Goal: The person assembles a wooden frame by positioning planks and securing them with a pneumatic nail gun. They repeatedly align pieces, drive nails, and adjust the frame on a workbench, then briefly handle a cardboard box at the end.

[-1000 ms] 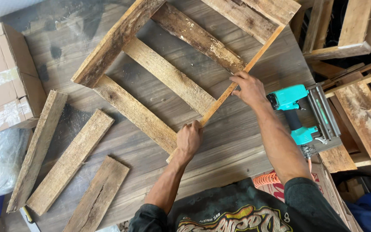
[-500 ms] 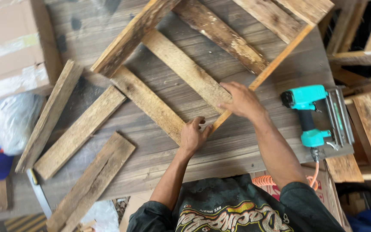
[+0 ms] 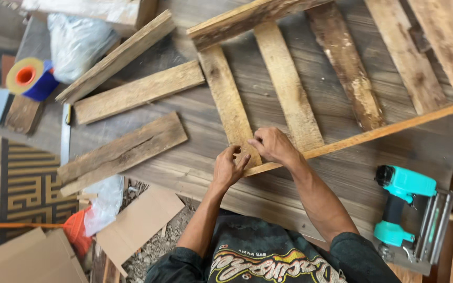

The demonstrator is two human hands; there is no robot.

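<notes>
A frame of rough wooden slats [image 3: 288, 89] lies on the grey wooden table [image 3: 195, 131]. A thin wooden strip [image 3: 373, 133] runs across the near ends of the slats. My left hand [image 3: 228, 167] and my right hand [image 3: 271, 145] meet at the near end of the left slat [image 3: 230, 105], where the strip ends. The fingers of both hands press on the slat end and the strip. A thicker beam [image 3: 247, 18] crosses the far ends of the slats.
Three loose planks [image 3: 124, 149] lie left of the frame. A teal nail gun [image 3: 405, 209] rests at the table's right edge. An orange and blue tape roll [image 3: 30, 78], plastic bags [image 3: 77, 44] and cardboard [image 3: 137, 220] lie at the left and below.
My right hand slid left along the thin strip to its end beside my left hand. The view has shifted, so the frame and the planks sit further right.
</notes>
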